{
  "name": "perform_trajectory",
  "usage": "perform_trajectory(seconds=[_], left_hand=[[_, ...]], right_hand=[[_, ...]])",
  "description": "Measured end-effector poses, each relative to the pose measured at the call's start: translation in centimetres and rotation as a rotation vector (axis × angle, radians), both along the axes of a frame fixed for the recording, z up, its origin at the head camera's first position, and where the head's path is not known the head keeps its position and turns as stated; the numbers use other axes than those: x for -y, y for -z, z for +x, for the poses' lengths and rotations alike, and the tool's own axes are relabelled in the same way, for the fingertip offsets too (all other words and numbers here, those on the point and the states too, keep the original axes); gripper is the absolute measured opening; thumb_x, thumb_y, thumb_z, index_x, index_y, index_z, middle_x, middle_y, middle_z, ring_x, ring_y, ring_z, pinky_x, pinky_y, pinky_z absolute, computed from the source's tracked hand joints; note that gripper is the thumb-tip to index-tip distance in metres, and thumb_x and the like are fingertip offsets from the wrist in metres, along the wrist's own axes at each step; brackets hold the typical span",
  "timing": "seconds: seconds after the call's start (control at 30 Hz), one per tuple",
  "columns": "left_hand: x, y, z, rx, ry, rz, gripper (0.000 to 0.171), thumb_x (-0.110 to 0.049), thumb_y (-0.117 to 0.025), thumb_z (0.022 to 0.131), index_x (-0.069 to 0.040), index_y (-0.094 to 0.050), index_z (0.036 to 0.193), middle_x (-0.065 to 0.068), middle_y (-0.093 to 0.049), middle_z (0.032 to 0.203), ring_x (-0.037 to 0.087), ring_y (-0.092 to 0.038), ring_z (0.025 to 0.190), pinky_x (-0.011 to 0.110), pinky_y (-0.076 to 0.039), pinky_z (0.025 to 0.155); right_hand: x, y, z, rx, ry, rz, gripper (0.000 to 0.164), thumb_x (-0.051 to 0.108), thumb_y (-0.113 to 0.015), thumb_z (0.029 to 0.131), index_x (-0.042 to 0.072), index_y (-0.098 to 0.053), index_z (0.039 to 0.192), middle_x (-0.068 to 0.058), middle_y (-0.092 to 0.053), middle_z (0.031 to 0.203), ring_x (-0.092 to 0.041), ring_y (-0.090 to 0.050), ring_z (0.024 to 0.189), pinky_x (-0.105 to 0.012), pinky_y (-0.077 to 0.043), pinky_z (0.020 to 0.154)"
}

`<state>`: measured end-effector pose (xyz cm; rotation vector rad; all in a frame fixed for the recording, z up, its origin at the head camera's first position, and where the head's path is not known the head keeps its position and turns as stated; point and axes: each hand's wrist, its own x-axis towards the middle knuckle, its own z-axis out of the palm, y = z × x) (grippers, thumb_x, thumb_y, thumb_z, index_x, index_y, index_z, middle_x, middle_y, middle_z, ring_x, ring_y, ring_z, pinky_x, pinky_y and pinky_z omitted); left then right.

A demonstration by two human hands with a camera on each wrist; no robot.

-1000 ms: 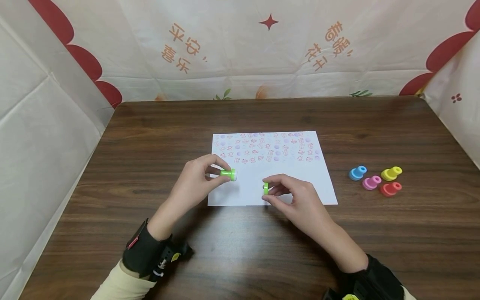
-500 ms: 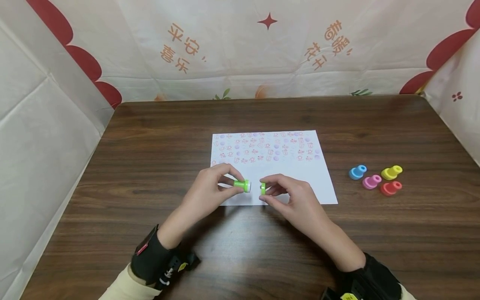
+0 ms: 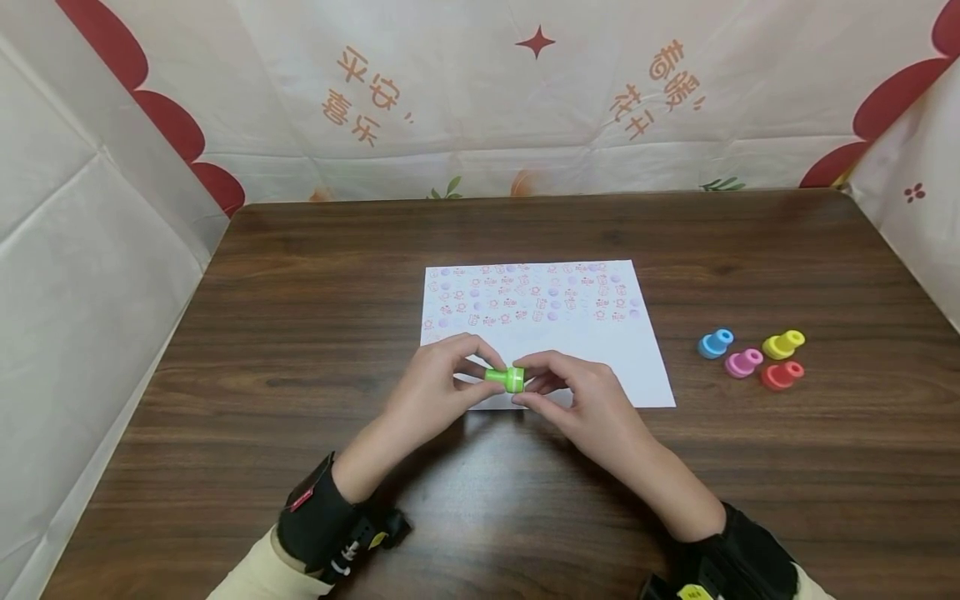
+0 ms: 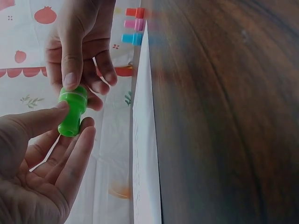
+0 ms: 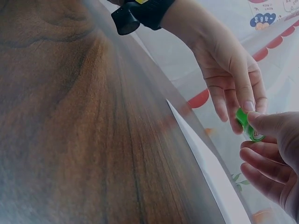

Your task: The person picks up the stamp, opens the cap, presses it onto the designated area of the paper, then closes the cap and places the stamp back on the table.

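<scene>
A small green stamp [image 3: 496, 376] lies sideways above the paper, its narrow handle pinched between thumb and fingers of my left hand [image 3: 435, 379]. From the other side my right hand [image 3: 588, 392] pinches the green cap [image 3: 519, 380] between thumb and fingertips, up against the stamp's wide end. Whether the cap is fully seated cannot be told. In the left wrist view the green stamp [image 4: 71, 116] points its handle end toward the camera. Below both hands is a white sheet of paper [image 3: 577, 354], with rows of small red and purple stamp prints on its far half.
Right of the paper, a blue stamp [image 3: 716, 343], a pink stamp [image 3: 744, 363], a yellow stamp [image 3: 783, 345] and a red stamp [image 3: 782, 376] stand grouped on the brown wooden table [image 3: 300, 275]. A printed white cloth [image 3: 465, 100] hangs behind the table.
My left hand has moved right and slightly nearer with the stamp, bringing its wide end against the cap. The right hand has shifted slightly left, still holding the cap.
</scene>
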<state>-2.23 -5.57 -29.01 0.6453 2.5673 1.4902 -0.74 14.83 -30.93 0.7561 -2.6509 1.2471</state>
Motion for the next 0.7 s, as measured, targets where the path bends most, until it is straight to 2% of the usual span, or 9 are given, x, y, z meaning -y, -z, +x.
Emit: perform_trajectory(seconds=[0.2, 0.5, 0.7], left_hand=[[-0.16, 0.1, 0.03, -0.01, 0.006, 0.008, 0.013, -0.008, -0.076, 0.08, -0.011, -0.067, 0.089, 0.003, -0.069, 0.095, 0.014, -0.07, 0.083, 0.031, -0.062, 0.07], [-0.31, 0.21, 0.21, -0.02, 0.02, -0.002, 0.012, -0.01, -0.076, 0.081, -0.012, -0.067, 0.089, 0.001, -0.069, 0.094, 0.01, -0.069, 0.081, 0.026, -0.061, 0.069], [-0.54, 0.14, 0.32, -0.02, 0.044, -0.004, 0.017, -0.01, -0.077, 0.08, -0.01, -0.066, 0.093, 0.003, -0.07, 0.097, 0.011, -0.068, 0.082, 0.027, -0.061, 0.071]], right_hand=[[-0.02, -0.01, -0.06, -0.012, 0.001, 0.003, 0.032, 0.016, -0.079, 0.077, 0.012, -0.066, 0.107, 0.002, -0.073, 0.092, -0.003, -0.066, 0.078, -0.031, -0.061, 0.07], [-0.11, -0.02, 0.07, -0.086, -0.002, 0.078, 0.032, 0.027, -0.078, 0.078, 0.015, -0.068, 0.106, 0.006, -0.073, 0.094, -0.004, -0.065, 0.082, -0.034, -0.06, 0.07], [-0.06, -0.04, 0.21, -0.083, -0.027, 0.09, 0.035, 0.028, -0.077, 0.079, 0.016, -0.066, 0.11, 0.006, -0.072, 0.099, -0.005, -0.064, 0.083, -0.033, -0.061, 0.071]])
